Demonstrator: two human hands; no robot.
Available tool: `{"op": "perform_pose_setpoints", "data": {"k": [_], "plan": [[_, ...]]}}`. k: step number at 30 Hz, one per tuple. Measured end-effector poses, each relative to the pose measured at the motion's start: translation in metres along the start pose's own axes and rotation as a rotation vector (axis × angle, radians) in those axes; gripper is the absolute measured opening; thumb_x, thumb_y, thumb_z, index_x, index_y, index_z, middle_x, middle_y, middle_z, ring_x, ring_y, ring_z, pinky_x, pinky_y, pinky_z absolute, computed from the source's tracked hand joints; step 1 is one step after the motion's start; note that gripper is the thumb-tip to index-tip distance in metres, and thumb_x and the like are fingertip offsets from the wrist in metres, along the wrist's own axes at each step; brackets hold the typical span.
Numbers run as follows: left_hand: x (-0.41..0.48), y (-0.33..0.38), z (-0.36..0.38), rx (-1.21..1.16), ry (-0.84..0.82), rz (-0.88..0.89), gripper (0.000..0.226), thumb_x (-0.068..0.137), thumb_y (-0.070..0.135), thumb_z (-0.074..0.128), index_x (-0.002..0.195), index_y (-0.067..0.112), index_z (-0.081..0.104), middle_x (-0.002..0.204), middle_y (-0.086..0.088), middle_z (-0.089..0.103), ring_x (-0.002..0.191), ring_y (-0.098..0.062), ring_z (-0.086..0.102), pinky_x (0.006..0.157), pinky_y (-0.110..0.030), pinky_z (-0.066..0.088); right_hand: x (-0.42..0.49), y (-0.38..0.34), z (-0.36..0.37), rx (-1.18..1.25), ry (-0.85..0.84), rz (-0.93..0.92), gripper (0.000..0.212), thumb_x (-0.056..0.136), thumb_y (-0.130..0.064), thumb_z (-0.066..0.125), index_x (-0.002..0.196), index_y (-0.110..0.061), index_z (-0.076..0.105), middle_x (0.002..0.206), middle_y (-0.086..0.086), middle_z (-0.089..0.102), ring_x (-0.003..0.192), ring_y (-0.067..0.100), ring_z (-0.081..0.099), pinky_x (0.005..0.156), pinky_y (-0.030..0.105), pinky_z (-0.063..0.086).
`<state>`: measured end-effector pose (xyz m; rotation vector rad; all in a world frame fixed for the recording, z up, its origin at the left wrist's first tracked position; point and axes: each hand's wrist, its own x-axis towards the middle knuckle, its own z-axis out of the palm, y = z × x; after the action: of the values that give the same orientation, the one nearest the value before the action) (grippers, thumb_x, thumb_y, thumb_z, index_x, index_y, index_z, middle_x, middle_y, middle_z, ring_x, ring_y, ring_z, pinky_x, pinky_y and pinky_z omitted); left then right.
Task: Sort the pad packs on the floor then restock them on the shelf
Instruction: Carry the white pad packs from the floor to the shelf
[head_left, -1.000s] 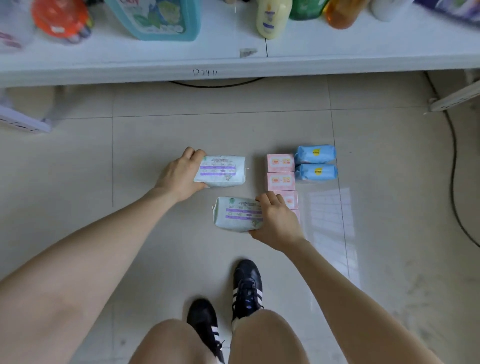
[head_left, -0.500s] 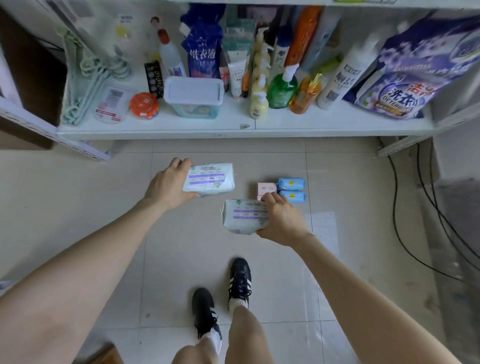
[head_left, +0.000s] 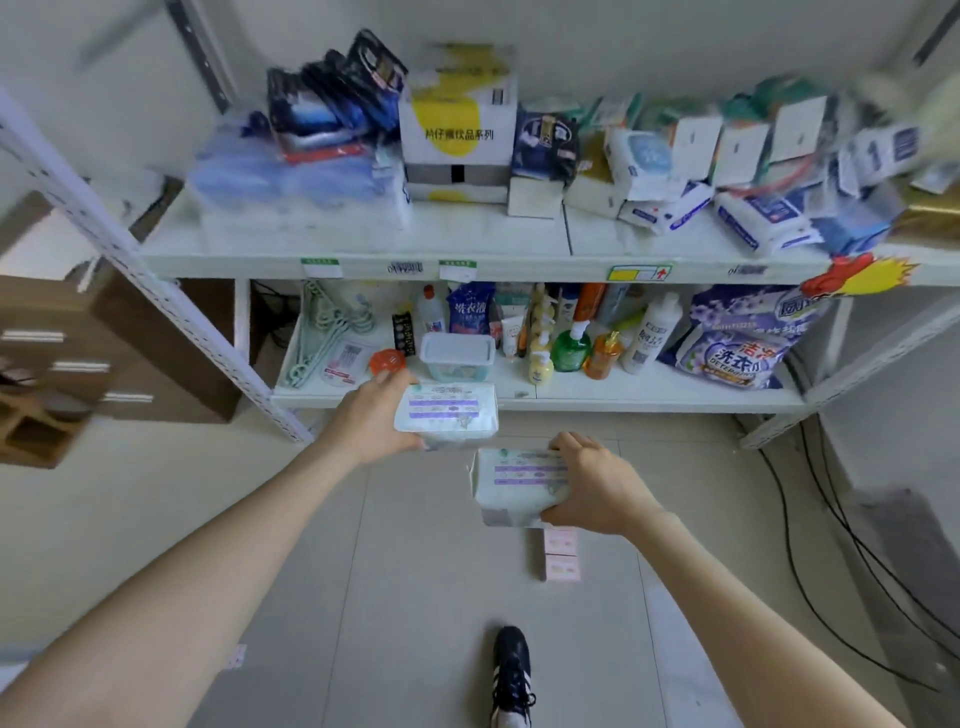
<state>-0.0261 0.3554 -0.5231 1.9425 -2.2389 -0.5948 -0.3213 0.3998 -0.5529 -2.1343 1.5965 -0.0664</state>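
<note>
On my feed the L hand (head_left: 371, 418) grips the first pad pack (head_left: 447, 415), white w/ purple stripes, fingers wrapped round its left end. It's up in the air, just in front of the lower shelf (head_left: 623, 402) edge. The R hand (head_left: 597, 486) holds the second pad pack (head_left: 519, 486), same kind, fingers over the top and thumb under at its right end. It sits lower and to the right of the first; the two don't touch. Under the R hand, two pink packs (head_left: 561, 556) lie on the floor (head_left: 415, 597), edge to edge.

The lower shelf has a lidded tub (head_left: 457, 356) right behind the first pad pack, plus a green bottle (head_left: 571, 348), an orange bottle (head_left: 602, 356) & a detergent bag (head_left: 737, 338). The upper shelf (head_left: 363, 244) carries boxes & packs, mostly blurred. Black shoe (head_left: 511, 675) at btm centre; cables (head_left: 831, 571) run along the right.
</note>
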Motion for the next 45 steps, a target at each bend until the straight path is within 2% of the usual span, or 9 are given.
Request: {"op": "perform_pose_setpoints", "data": {"k": [4, 13, 18, 21, 25, 30, 35, 42, 45], "plan": [[-0.045, 0.004, -0.057, -0.013, 0.074, 0.017, 0.071, 0.061, 0.041, 0.084, 0.12, 0.021, 0.05, 0.118, 0.002, 0.056, 0.104, -0.021, 0.056, 0.075, -0.032, 0.043, -0.026, -0.047, -0.036, -0.017, 0.047, -0.035, 0.071, 0.055, -0.048, 0.078, 0.113, -0.022, 0.046, 0.103, -0.008, 0.05, 0.086, 0.014, 0.048, 0.064, 0.027, 0.043], [-0.128, 0.008, -0.185, -0.031, 0.25, 0.018, 0.071, 0.059, 0.036, 0.088, 0.118, 0.02, 0.052, 0.114, 0.0, 0.061, 0.098, -0.018, 0.058, 0.07, -0.03, 0.044, -0.057, -0.141, -0.117, -0.029, 0.147, -0.141, 0.068, 0.05, -0.059, 0.077, 0.097, -0.029, 0.039, 0.092, -0.01, 0.048, 0.078, 0.012, 0.05, 0.056, 0.024, 0.04], [-0.146, 0.014, -0.255, -0.028, 0.35, 0.005, 0.072, 0.058, 0.038, 0.088, 0.118, 0.024, 0.052, 0.111, 0.004, 0.063, 0.095, -0.015, 0.057, 0.064, -0.027, 0.04, -0.053, -0.179, -0.176, -0.008, 0.208, -0.235, 0.075, 0.047, -0.063, 0.074, 0.107, -0.029, 0.045, 0.098, -0.012, 0.052, 0.081, 0.007, 0.051, 0.065, 0.025, 0.048], [-0.152, 0.018, -0.293, -0.049, 0.391, 0.008, 0.068, 0.058, 0.038, 0.089, 0.115, 0.025, 0.053, 0.107, 0.005, 0.065, 0.092, -0.013, 0.058, 0.064, -0.026, 0.041, -0.052, -0.198, -0.211, 0.025, 0.25, -0.289, 0.074, 0.048, -0.06, 0.076, 0.109, -0.029, 0.046, 0.096, -0.015, 0.051, 0.081, 0.003, 0.051, 0.064, 0.021, 0.047], [-0.156, 0.026, -0.336, -0.093, 0.447, 0.022, 0.066, 0.057, 0.036, 0.09, 0.112, 0.029, 0.054, 0.105, 0.009, 0.064, 0.093, -0.01, 0.059, 0.066, -0.022, 0.044, -0.049, -0.218, -0.251, 0.055, 0.31, -0.349, 0.078, 0.049, -0.054, 0.081, 0.113, -0.025, 0.048, 0.1, -0.011, 0.057, 0.087, 0.009, 0.056, 0.075, 0.031, 0.055], [-0.157, 0.031, -0.377, -0.109, 0.52, 0.05, 0.064, 0.059, 0.033, 0.089, 0.112, 0.028, 0.054, 0.105, 0.01, 0.063, 0.093, -0.009, 0.06, 0.065, -0.021, 0.044, -0.042, -0.239, -0.291, 0.036, 0.375, -0.383, 0.075, 0.048, -0.057, 0.082, 0.107, -0.024, 0.05, 0.096, -0.008, 0.06, 0.084, 0.012, 0.058, 0.075, 0.037, 0.056], [-0.147, 0.023, -0.417, -0.106, 0.567, 0.086, 0.066, 0.061, 0.032, 0.089, 0.116, 0.025, 0.054, 0.107, 0.007, 0.062, 0.095, -0.012, 0.058, 0.065, -0.021, 0.041, -0.029, -0.263, -0.321, 0.089, 0.437, -0.403, 0.071, 0.043, -0.057, 0.081, 0.101, -0.029, 0.051, 0.093, -0.013, 0.058, 0.082, 0.006, 0.057, 0.07, 0.03, 0.054], [-0.115, 0.0, -0.497, -0.037, 0.607, 0.178, 0.069, 0.061, 0.034, 0.089, 0.12, 0.025, 0.055, 0.113, 0.008, 0.061, 0.101, -0.013, 0.057, 0.082, -0.029, 0.048, 0.014, -0.311, -0.355, 0.134, 0.542, -0.408, 0.072, 0.048, -0.048, 0.087, 0.109, -0.026, 0.054, 0.098, -0.011, 0.061, 0.086, 0.007, 0.059, 0.075, 0.033, 0.056], [-0.097, -0.009, -0.534, -0.016, 0.622, 0.221, 0.068, 0.061, 0.034, 0.089, 0.12, 0.024, 0.057, 0.11, 0.008, 0.06, 0.098, -0.012, 0.055, 0.076, -0.024, 0.044, 0.033, -0.331, -0.369, 0.179, 0.59, -0.401, 0.07, 0.05, -0.043, 0.089, 0.108, -0.024, 0.055, 0.096, -0.011, 0.063, 0.084, 0.006, 0.061, 0.071, 0.028, 0.055]]}}
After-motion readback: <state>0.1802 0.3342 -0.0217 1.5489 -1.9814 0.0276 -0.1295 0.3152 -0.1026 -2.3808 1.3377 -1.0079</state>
